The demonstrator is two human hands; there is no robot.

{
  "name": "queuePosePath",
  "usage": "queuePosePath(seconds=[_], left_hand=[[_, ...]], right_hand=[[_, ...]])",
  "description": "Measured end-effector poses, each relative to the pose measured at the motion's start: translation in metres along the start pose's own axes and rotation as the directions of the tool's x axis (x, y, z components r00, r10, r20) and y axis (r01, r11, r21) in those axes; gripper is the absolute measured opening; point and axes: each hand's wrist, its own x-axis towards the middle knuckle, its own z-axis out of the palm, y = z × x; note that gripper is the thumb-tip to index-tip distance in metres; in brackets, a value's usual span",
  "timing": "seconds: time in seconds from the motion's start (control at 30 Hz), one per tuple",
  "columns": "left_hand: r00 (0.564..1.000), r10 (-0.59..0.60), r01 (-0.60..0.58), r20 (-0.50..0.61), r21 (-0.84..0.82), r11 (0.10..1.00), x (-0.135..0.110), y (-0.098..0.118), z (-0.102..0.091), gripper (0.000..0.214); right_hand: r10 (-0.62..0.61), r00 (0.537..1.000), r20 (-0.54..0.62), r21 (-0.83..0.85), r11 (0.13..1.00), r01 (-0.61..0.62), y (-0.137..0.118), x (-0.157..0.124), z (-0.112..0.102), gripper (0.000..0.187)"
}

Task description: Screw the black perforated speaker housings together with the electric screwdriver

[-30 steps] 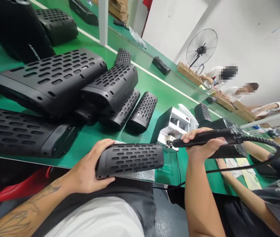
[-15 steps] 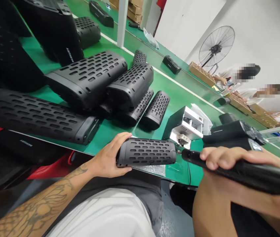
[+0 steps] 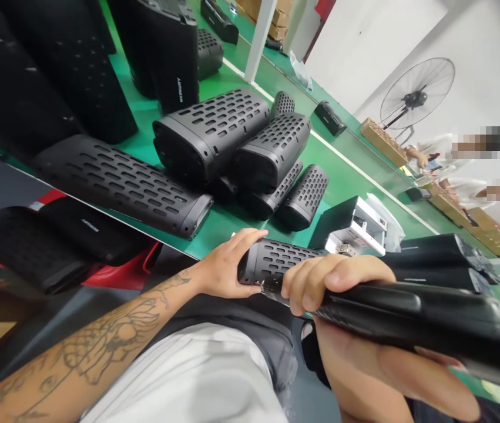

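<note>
My left hand (image 3: 227, 265) is wrapped round the near end of a black perforated speaker shell (image 3: 276, 261) lying at the front edge of the green bench (image 3: 227, 220). My right hand (image 3: 333, 285) grips a long black electric screwdriver (image 3: 408, 320). The screwdriver's metal tip touches the shell's near end, just beside my left fingers. My right hand and the tool hide the shell's far end.
Several larger black perforated housings (image 3: 214, 132) and smaller ones (image 3: 305, 197) are piled on the bench behind. A white and black box (image 3: 355, 226) stands at right, beside black units (image 3: 443, 258). Tall black speakers (image 3: 165, 53) stand far left. A fan (image 3: 417, 94) and other seated people are at far right.
My right hand has brought the screwdriver leftwards and nearer, so its tip now meets the shell's near end. The view has swung left. My left hand keeps its hold on the shell.
</note>
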Motion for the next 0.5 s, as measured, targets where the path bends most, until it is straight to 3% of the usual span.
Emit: queuePosePath(seconds=[0.13,0.27,0.43,0.5], left_hand=[[0.999,0.017,-0.017,0.028,-0.018,1.000,0.002,0.001,-0.002,0.130],[0.999,-0.002,0.003,0.046,-0.014,1.000,0.004,0.002,-0.004,0.131],[0.999,0.001,0.000,0.038,-0.017,1.000,0.004,0.003,-0.002,0.128],[0.999,0.000,0.001,0.032,-0.018,1.000,0.004,0.003,-0.002,0.129]], right_hand=[[-0.084,0.996,0.028,0.107,0.991,0.081,0.016,0.005,0.007,0.041],[0.014,0.994,0.106,0.137,0.990,-0.029,0.022,0.005,0.005,0.013],[-0.094,0.961,0.260,0.180,0.983,0.048,0.026,0.013,-0.002,0.032],[-0.082,0.969,0.235,0.148,0.988,0.048,0.028,0.013,-0.002,0.030]])
